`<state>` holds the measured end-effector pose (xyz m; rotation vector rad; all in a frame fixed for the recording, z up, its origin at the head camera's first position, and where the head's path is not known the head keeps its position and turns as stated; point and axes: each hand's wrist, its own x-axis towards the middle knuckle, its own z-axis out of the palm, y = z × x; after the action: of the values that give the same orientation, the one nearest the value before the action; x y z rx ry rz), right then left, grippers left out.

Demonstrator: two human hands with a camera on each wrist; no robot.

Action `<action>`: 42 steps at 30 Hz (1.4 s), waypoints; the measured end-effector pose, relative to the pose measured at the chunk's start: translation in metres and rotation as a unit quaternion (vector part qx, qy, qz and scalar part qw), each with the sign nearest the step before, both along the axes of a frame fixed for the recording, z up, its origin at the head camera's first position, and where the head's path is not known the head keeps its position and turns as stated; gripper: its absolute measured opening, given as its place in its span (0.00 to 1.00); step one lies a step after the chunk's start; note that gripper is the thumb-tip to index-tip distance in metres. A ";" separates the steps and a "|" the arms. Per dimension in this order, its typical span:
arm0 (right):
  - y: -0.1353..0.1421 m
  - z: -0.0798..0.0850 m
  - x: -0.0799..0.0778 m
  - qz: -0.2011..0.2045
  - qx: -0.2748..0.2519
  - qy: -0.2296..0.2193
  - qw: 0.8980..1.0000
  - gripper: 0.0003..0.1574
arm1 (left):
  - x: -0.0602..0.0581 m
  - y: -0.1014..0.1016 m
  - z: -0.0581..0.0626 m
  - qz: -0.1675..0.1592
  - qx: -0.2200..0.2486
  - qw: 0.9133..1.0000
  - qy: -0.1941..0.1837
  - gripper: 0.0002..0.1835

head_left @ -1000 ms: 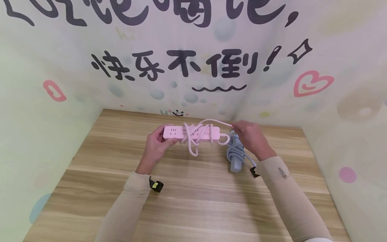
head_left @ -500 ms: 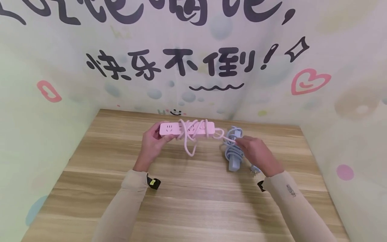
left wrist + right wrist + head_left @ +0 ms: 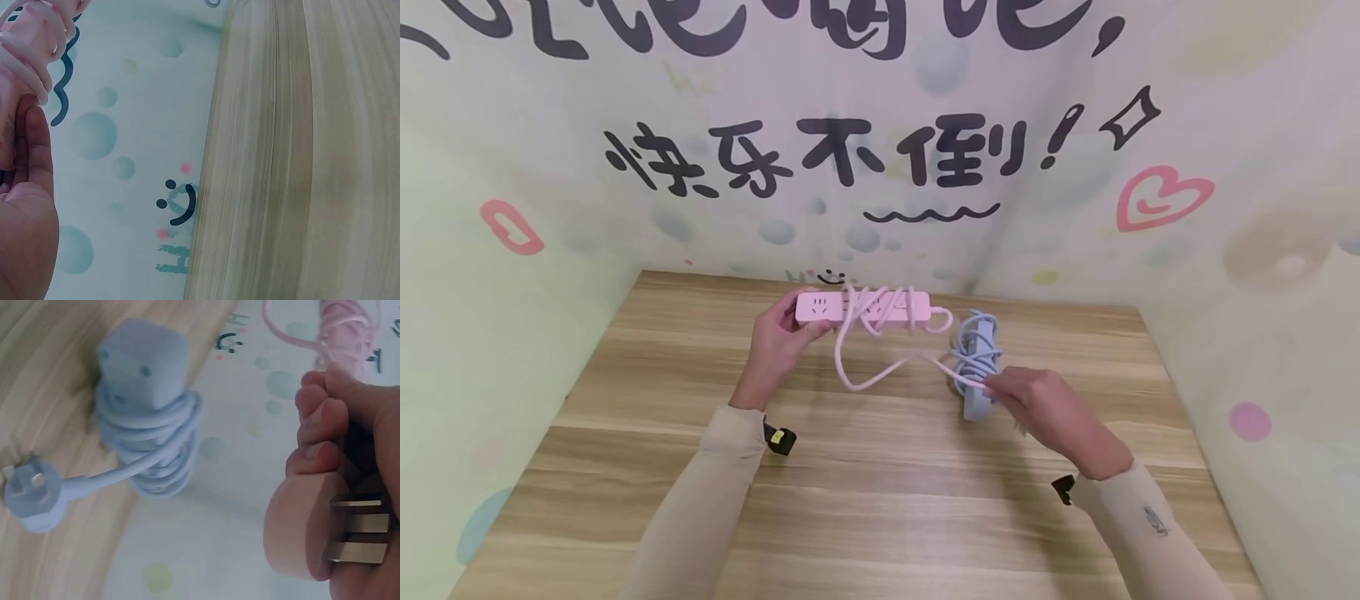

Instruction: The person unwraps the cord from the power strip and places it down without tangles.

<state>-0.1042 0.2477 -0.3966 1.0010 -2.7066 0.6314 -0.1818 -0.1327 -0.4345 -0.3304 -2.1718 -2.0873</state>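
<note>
In the head view, my left hand point(image 3: 781, 337) grips the left end of a pink power strip point(image 3: 818, 308), thumb along its front edge. A pink cord point(image 3: 857, 387) is wound around the strip's middle and right part, with a loose loop hanging below. My right hand point(image 3: 1052, 408) holds that cord between thumb and fingers, off to the right. The pink three-pin plug point(image 3: 294, 528) shows below the curled right fingers in the right wrist view, pins toward the palm. A blue power strip point(image 3: 978, 406), wrapped in its own cord, lies on the table near my right hand.
The wood-grain table point(image 3: 880, 500) meets a printed backdrop point(image 3: 760, 242) at the back and both sides. On the table beside the blue strip lies its blue plug point(image 3: 34, 494). Black camera straps sit at both wrists.
My right hand has drawn the pink cord down and toward me from behind the blue strip. A larger loop now hangs under the pink strip. My left hand keeps its grip.
</note>
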 end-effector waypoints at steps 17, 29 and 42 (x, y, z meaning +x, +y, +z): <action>0.000 0.066 0.019 0.113 -0.130 0.058 0.983 0.17 | -0.001 -0.003 -0.002 0.001 -0.005 1.000 0.001 0.29; -0.010 0.106 0.011 0.092 -0.151 0.164 0.971 0.23 | 0.001 -0.003 -0.005 -0.006 0.001 1.000 -0.008 0.29; -0.032 0.146 -0.029 0.043 -0.189 0.214 0.958 0.26 | 0.006 0.001 -0.002 -0.007 0.001 1.000 -0.011 0.28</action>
<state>-0.1329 0.2156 -0.2507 1.0163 -2.0802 0.8014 -0.1758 -0.1317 -0.4368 -0.3241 -2.1871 -2.1097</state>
